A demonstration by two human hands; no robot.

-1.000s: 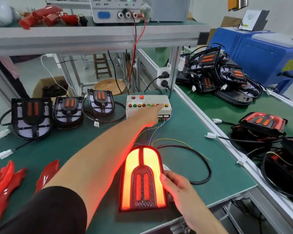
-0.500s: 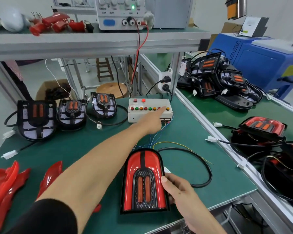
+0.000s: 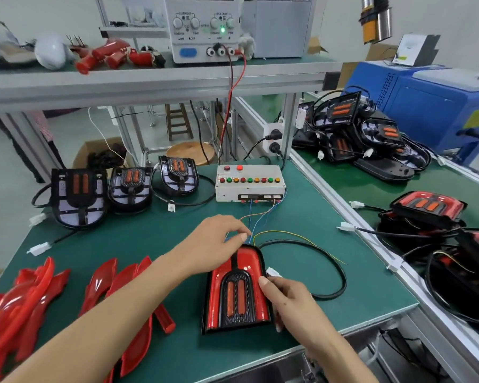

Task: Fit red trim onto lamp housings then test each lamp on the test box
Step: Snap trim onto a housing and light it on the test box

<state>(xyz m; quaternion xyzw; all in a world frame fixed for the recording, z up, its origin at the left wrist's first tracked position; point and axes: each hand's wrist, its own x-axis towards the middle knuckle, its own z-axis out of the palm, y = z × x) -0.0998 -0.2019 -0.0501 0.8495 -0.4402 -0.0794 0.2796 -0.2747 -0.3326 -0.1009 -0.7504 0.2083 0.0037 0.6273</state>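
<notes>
Lamp (image 3: pixel 237 291): unlit now, lit a second ago; test seemingly finished. Left hand (image 3: pixel 219 241) has left the test box (image 3: pixel 249 183) and pinches wires (image 3: pixel 250 234) at its top; right hand (image 3: pixel 285 299) grips its right edge.

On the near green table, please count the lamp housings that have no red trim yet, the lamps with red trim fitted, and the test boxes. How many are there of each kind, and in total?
housings without red trim: 3
lamp with red trim: 1
test box: 1
Total: 5
</notes>
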